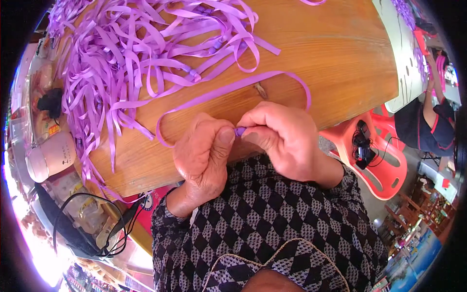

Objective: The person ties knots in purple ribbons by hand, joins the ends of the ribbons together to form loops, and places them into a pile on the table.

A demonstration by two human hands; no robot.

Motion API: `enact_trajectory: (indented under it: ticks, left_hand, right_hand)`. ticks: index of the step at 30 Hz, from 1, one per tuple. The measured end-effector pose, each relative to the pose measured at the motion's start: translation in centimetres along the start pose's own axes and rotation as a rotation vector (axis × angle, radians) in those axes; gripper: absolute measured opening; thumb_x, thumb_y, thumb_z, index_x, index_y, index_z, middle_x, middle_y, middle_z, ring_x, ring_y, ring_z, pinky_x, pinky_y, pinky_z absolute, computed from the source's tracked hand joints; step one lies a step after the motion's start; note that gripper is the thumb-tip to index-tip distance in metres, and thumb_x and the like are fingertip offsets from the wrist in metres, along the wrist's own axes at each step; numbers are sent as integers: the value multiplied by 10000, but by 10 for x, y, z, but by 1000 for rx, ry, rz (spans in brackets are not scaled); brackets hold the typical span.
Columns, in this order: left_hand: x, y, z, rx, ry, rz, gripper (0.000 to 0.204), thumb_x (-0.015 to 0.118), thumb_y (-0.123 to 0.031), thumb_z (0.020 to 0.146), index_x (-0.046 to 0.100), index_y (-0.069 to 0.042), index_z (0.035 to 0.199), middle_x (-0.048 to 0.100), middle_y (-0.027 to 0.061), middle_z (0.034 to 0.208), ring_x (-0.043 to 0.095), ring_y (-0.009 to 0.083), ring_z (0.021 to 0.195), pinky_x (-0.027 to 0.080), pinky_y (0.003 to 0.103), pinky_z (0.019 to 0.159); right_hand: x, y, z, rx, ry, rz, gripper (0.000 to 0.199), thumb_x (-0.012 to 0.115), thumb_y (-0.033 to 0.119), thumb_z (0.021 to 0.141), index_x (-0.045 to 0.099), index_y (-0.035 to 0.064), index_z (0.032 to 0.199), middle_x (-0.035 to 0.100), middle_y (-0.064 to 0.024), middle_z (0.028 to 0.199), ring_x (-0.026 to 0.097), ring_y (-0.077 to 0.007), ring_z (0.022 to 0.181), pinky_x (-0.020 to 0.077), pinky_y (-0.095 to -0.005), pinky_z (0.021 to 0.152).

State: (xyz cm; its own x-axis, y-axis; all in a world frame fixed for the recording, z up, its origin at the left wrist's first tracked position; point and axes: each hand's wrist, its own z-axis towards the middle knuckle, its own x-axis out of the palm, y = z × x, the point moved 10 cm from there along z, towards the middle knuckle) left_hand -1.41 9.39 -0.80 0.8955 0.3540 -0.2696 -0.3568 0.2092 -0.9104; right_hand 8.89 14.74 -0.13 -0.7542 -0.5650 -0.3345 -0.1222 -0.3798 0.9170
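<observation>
My left hand and my right hand meet over the table's near edge, thumbs and fingers pinched together. Between their tips shows a small purple fitting, mostly covered by the fingers. A purple lanyard strap loops out from both hands onto the tabletop, its ends hidden in my grip. Beyond my left hand lies a large tangled heap of purple lanyards, several with small darker purple fittings on them.
The wooden table has a dark knot mark. A pink and white cup stands at its left, by a black bag and cables. On the right, an orange-red plastic chair holds a black cable. Another person works at a white table.
</observation>
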Motion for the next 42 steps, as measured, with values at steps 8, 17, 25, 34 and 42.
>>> enact_trajectory:
  ticks: [8,17,25,34,42]
  left_hand:
    - [8,-11,0,94,59,196,51,590,-32,805,570,8,781,495,107,657,481,242,539,367,312,459]
    - [12,-15,-3,145,71,326,40,590,-32,798,565,-1,794,489,114,666,485,260,531,372,334,448]
    - [5,-11,-1,76,34,202,41,586,-34,801,564,-3,787,485,115,659,484,271,537,378,340,464]
    - [9,-15,-5,141,42,359,20,578,-9,791,565,3,800,478,125,658,478,279,536,371,350,461]
    - [-4,4,-2,-149,53,-66,113,544,-85,869,585,18,848,513,67,701,477,161,616,388,266,561]
  right_hand:
    - [-1,9,-6,-191,-4,-107,105,621,-34,699,547,-14,769,496,-114,620,509,-262,506,372,-324,445]
    - [5,22,-13,-353,-14,-294,146,629,-47,655,530,-17,758,464,-97,589,462,-253,478,341,-348,417]
    - [-3,19,-3,-269,-57,-108,106,621,-24,720,539,-18,786,488,-100,599,489,-256,487,351,-330,421]
    - [4,22,-14,-399,-163,-243,162,621,-76,659,528,-39,787,470,-114,601,467,-257,478,331,-342,404]
    - [0,10,-7,-194,-67,-25,143,629,-7,754,561,-19,879,548,-118,687,540,-232,587,415,-304,515]
